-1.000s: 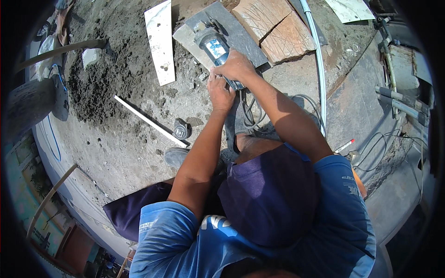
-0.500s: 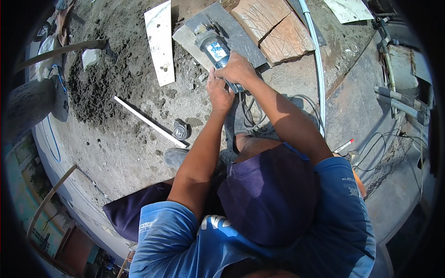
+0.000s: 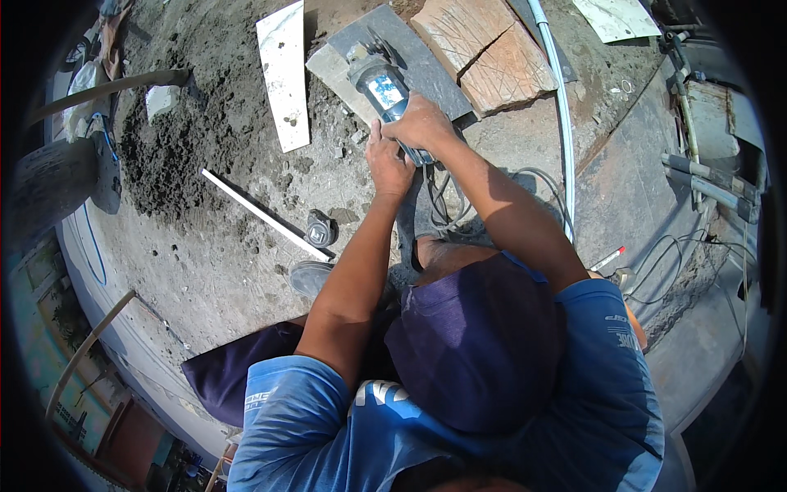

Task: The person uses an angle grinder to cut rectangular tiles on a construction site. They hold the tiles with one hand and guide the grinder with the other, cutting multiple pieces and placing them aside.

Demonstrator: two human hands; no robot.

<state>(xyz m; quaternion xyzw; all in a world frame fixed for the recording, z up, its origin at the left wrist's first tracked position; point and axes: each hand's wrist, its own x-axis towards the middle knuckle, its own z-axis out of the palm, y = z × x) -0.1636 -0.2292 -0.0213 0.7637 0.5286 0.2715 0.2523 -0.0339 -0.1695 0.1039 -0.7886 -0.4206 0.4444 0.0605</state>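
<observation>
My right hand (image 3: 420, 119) is wrapped over the body of a blue and grey angle grinder (image 3: 383, 88). Against the grinder's rear left side is my left hand (image 3: 388, 162), closed on it, with one digit pointing forward and the other fingertips hidden. The tool's head rests over a grey square tile (image 3: 434, 66) lying tilted on the ground. Its disc is hard to make out in the shadow. From the rear end a grey cord (image 3: 438, 197) loops down beside my knee.
Right of the tile are a scored reddish slab (image 3: 492, 61) and a long light-blue pipe (image 3: 564, 123). On the left lie a white tile strip (image 3: 283, 78), a white stick (image 3: 262, 215), a tape measure (image 3: 320, 229) and wet mortar (image 3: 176, 156). A red-tipped marker (image 3: 608, 258) lies lower right.
The grinder and both hands have shifted only very slightly; the grip looks the same.
</observation>
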